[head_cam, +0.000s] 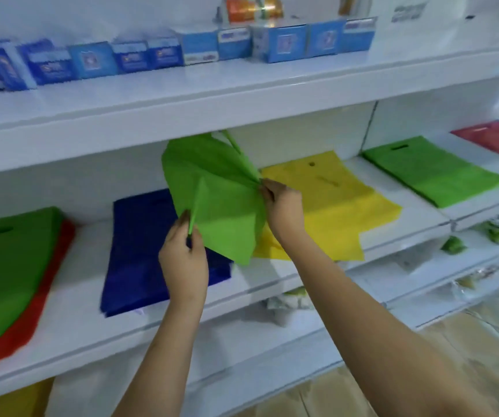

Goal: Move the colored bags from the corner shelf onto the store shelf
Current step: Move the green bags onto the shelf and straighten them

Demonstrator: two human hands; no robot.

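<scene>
A light green bag (215, 194) hangs crumpled in the air above the white store shelf (275, 281), between a dark blue bag (140, 251) and a yellow bag (341, 206) that lie flat on it. My left hand (183, 260) pinches the green bag's lower left fold. My right hand (283, 206) pinches its right edge. Further bags lie on the same shelf level: a green bag (4, 266) on top of a red bag (49, 284) at the left, a green bag (434, 173) and a red bag (498, 139) at the right.
Blue boxes (164, 52) stand in a row on the shelf above, with an orange roll (251, 7) behind them. Lower shelves hold wrapped green and white packets (452, 245). A yellow bag (10, 401) shows at the bottom left. A wooden floor lies at the bottom right.
</scene>
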